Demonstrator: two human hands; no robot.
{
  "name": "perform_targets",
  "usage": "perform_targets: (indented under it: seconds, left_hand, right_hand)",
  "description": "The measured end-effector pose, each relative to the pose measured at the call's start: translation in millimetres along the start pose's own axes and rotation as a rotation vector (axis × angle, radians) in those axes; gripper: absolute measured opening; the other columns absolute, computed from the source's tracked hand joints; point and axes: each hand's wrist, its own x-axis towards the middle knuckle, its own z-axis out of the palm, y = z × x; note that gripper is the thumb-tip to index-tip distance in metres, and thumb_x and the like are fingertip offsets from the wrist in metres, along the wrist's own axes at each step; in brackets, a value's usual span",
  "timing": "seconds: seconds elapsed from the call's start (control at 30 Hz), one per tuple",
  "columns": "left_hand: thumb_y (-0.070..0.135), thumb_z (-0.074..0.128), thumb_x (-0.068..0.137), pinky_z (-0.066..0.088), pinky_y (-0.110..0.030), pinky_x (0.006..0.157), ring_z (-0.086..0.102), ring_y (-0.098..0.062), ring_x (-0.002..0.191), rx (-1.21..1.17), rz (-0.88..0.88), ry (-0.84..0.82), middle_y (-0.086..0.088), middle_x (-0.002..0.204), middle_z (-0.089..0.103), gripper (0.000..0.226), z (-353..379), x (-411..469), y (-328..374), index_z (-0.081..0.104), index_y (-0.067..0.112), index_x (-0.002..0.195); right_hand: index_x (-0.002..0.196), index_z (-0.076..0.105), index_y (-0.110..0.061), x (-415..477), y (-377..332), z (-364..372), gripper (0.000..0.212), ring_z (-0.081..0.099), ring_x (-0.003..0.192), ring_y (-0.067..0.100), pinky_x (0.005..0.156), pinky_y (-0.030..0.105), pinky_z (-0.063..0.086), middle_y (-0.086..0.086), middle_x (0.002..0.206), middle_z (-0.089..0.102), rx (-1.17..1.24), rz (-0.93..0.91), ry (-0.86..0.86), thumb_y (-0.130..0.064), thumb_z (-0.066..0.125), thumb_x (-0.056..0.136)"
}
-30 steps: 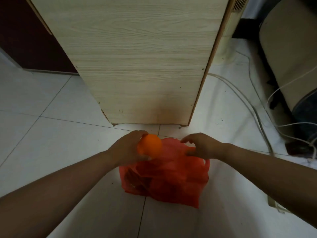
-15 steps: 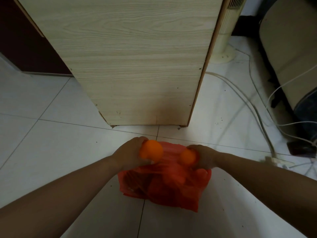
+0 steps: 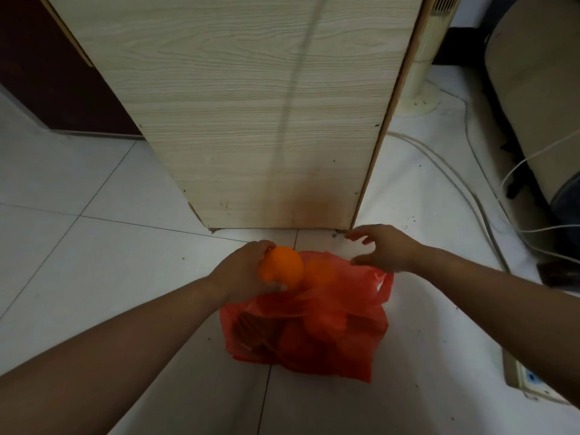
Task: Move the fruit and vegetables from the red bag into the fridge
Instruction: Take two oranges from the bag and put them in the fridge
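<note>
On the floor, in front of the cabinet:
Red bag [image 3: 314, 324]: it lay on the white tiles [image 3: 94, 262], mouth toward the wood-grain cabinet [image 3: 251, 105], and it looked far from empty (several dark round shapes showed through the plastic).
Left hand [image 3: 241, 274]: its fingers were clamped around one orange [image 3: 280, 266], held just above the left side of the bag mouth.
Second orange [image 3: 320, 273]: it sat at the bag mouth, touching or nearly touching the held one; it was blurred, so I could not tell if it rested on the plastic or under a thin layer of it.
Right hand [image 3: 384, 249]: it held nothing, fingers spread apart and slightly curled, over the right edge of the bag, near the lower corner of the cabinet.
Fridge: I judged that the cabinet with the wood pattern was the fridge, closed, but no handle was visible to confirm it.
Step in hand: I judged it as taking fruit out of the bag, early in the task.
How to do it well: the free hand should take the loose orange from above with a full wrap, not with the fingertips only, because a round fruit rolls easily on smooth tile.
Care: the thin plastic could come up together with the fruit, so it was better to lift straight and let the bag fall away.
Next need: one hand must be free to open the door (two full hands make this difficult).
</note>
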Motion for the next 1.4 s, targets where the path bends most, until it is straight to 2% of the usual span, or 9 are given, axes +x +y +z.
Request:
perform_targets:
  seconds: [0.1,0.3,0.47,0.57,0.77,1.03,1.17,1.27,1.4]
  left_hand:
    - [0.051,0.078,0.066,0.044,-0.035,0.095,0.047,-0.020,0.121,0.002,-0.004,0.022,0.001,0.140,0.041,0.089,-2,0,0,0.032,0.027,0.139]
    - [0.047,0.078,0.067,0.045,-0.035,0.094,0.048,-0.020,0.119,-0.002,-0.017,0.134,0.000,0.140,0.040,0.089,-9,-5,-5,0.032,0.024,0.140]
    - [0.043,0.081,0.065,0.048,-0.039,0.093,0.052,-0.021,0.115,-0.118,-0.072,0.221,0.000,0.137,0.045,0.086,-13,-10,-13,0.035,0.025,0.136]
    - [0.042,0.081,0.065,0.049,-0.036,0.090,0.053,-0.022,0.115,-0.192,-0.103,0.201,0.000,0.136,0.046,0.084,-13,-12,-14,0.035,0.025,0.133]
    - [0.042,0.081,0.065,0.049,-0.036,0.089,0.053,-0.021,0.113,-0.218,-0.127,0.182,0.000,0.135,0.046,0.084,-11,-11,-12,0.034,0.025,0.133]
    - [0.038,0.081,0.068,0.044,-0.036,0.094,0.050,-0.026,0.119,-0.180,-0.066,0.197,-0.006,0.141,0.042,0.094,-25,-4,-3,0.026,0.028,0.144]
    - [0.038,0.080,0.069,0.049,-0.030,0.080,0.053,-0.023,0.111,-0.272,-0.071,0.199,-0.002,0.136,0.044,0.084,-41,-1,0,0.034,0.034,0.139]
    - [0.033,0.078,0.072,0.050,-0.021,0.066,0.058,-0.020,0.102,-0.371,-0.076,0.155,-0.002,0.128,0.046,0.077,-47,-2,5,0.036,0.037,0.137]
    - [0.034,0.073,0.077,0.051,-0.020,0.061,0.060,-0.016,0.095,-0.473,-0.106,0.118,-0.003,0.124,0.049,0.067,-50,-6,11,0.040,0.038,0.135]
  right_hand:
    - [0.126,0.054,-0.024,7,-15,6,0.048,0.055,0.106,0.011,0.084,0.019,0.042,-0.004,0.128,0.057,0.029,-0.082,0.071,-0.032,0.069,0.082]
    - [0.130,0.051,-0.022,24,-37,32,0.046,0.050,0.110,0.009,0.087,0.019,0.037,-0.002,0.133,0.053,0.011,-0.182,-0.037,-0.027,0.065,0.085]
    - [0.136,0.045,-0.018,40,-42,48,0.058,0.044,0.124,0.020,0.101,0.031,0.035,0.004,0.139,0.047,-0.105,-0.117,-0.190,-0.033,0.066,0.084]
    - [0.137,0.043,-0.013,46,-43,55,0.060,0.043,0.124,0.023,0.100,0.031,0.036,0.008,0.138,0.046,-0.223,-0.070,-0.266,-0.039,0.062,0.086]
    - [0.135,0.045,-0.013,47,-41,54,0.057,0.046,0.120,0.023,0.098,0.031,0.038,0.008,0.135,0.047,-0.217,-0.077,-0.297,-0.040,0.060,0.087]
    - [0.135,0.043,-0.015,31,-46,8,0.057,0.045,0.118,0.025,0.098,0.034,0.039,0.011,0.133,0.044,0.050,-0.150,0.075,-0.033,0.065,0.085]
    - [0.135,0.044,-0.021,18,-54,-9,0.059,0.047,0.119,0.021,0.095,0.034,0.042,0.004,0.136,0.044,0.235,-0.106,0.194,-0.036,0.067,0.083]
    - [0.132,0.048,-0.023,7,-62,-18,0.054,0.050,0.117,0.019,0.094,0.041,0.048,0.000,0.135,0.046,0.425,-0.119,0.219,-0.035,0.068,0.083]
    - [0.127,0.050,-0.025,-2,-68,-21,0.048,0.053,0.115,0.022,0.089,0.043,0.053,0.001,0.130,0.050,0.604,-0.086,0.148,-0.030,0.069,0.082]
